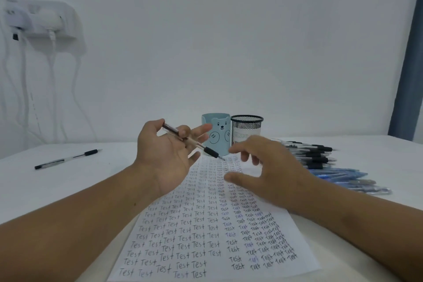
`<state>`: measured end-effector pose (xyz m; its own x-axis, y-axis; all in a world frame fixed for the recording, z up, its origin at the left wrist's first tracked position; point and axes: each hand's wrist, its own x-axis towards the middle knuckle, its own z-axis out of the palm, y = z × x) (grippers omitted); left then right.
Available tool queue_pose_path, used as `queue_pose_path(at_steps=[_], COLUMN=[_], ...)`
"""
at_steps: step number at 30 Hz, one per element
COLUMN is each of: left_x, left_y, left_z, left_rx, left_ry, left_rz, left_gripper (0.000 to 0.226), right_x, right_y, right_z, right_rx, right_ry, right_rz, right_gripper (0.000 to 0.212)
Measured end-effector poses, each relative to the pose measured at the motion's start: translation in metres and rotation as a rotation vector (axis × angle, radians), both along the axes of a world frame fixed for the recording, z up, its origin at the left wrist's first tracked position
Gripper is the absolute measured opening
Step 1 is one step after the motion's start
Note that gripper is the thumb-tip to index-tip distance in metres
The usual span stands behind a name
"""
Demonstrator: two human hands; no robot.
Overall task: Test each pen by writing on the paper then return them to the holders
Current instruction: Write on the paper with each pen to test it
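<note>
My left hand (169, 155) is raised palm-up above the far end of the paper (206, 231) and holds a clear pen with a black grip (194, 143) between thumb and fingers, its tip pointing right and down. Just right of that tip hovers my right hand (272, 171), fingers spread and relaxed, holding nothing. The sheet is filled with rows of the word "Test". Behind the hands stand a light blue bear holder (217, 135) and a black mesh holder (246, 128).
A heap of black-grip pens (313, 152) and several blue pens (343, 178) lies on the white table to the right. One single pen (67, 158) lies at the left. A wall socket with hanging white cables (43, 23) is at far left.
</note>
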<state>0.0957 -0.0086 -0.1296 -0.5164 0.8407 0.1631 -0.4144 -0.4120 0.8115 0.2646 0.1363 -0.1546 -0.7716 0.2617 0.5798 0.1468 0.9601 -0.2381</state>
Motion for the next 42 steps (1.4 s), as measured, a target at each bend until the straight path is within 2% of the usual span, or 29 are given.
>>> queue_pose_path(at_steps=[5, 9, 11, 12, 13, 15, 17, 19, 22, 25, 28, 30, 42], left_x=[0.013, 0.021, 0.022, 0.020, 0.022, 0.022, 0.015, 0.013, 0.010, 0.011, 0.010, 0.009, 0.005], left_y=[0.001, 0.002, 0.002, 0.010, 0.014, 0.017, 0.015, 0.004, 0.000, 0.000, 0.001, 0.002, 0.002], left_z=[-0.002, -0.003, -0.006, -0.009, -0.012, -0.019, -0.023, -0.026, -0.027, -0.024, -0.025, -0.025, -0.025], left_rx=[-0.056, -0.070, -0.111, -0.175, -0.258, -0.461, -0.602, -0.652, -0.670, -0.721, -0.730, -0.740, -0.737], left_ry=[0.127, 0.242, 0.341, 0.443, 0.598, 0.963, 1.277, 1.476, 1.493, 1.493, 1.506, 1.516, 1.531], left_rz=[-0.106, -0.162, -0.136, -0.084, -0.028, 0.110, 0.061, -0.102, -0.107, -0.103, -0.115, -0.110, -0.122], left_gripper=[0.060, 0.056, 0.071, 0.076, 0.072, 0.036, 0.046, 0.067, 0.066, 0.060, 0.059, 0.059, 0.067], right_x=[0.001, 0.004, 0.006, 0.009, 0.012, 0.019, 0.026, 0.029, 0.027, 0.027, 0.028, 0.026, 0.024], right_y=[-0.007, -0.005, -0.003, -0.002, -0.001, -0.001, -0.002, -0.003, -0.006, -0.008, -0.006, -0.006, -0.005], right_z=[0.013, 0.017, 0.020, 0.021, 0.023, 0.025, 0.025, 0.021, 0.012, 0.008, 0.005, 0.003, 0.000], right_rx=[0.127, 0.181, 0.114, 0.038, -0.085, -0.454, -0.798, -0.966, -0.960, -0.952, -0.760, -0.660, -0.603], right_ry=[0.027, -0.006, -0.005, 0.008, 0.024, 0.027, -0.026, -0.121, -0.217, -0.182, -0.130, -0.148, -0.175], right_rz=[-0.050, -0.041, -0.062, -0.071, -0.068, 0.036, 0.209, 0.293, 0.236, 0.269, 0.234, 0.198, 0.180], right_gripper=[0.050, 0.023, 0.013, 0.009, 0.009, 0.012, 0.011, 0.018, 0.031, 0.034, 0.045, 0.046, 0.043])
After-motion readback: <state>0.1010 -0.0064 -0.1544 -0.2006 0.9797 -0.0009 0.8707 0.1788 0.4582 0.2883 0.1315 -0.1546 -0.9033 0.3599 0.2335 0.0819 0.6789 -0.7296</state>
